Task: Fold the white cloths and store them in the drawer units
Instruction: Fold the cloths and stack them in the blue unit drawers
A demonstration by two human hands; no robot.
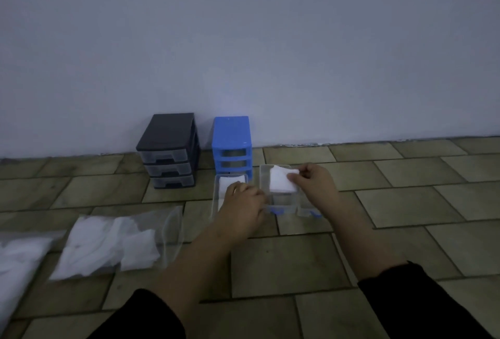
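Two clear drawers lie pulled out on the tiled floor in front of the blue drawer unit. My right hand pinches a folded white cloth over the right drawer. My left hand grips the front of that drawer, covering part of the left drawer, which holds another white cloth. The blue unit's three slots stand empty. To its left stands a black drawer unit with its three clear drawers pushed in.
Loose white cloths lie in a clear plastic bag on the floor at left; more white cloth shows at the far left edge. A plain wall rises behind the units. Bare tiles stretch to the right.
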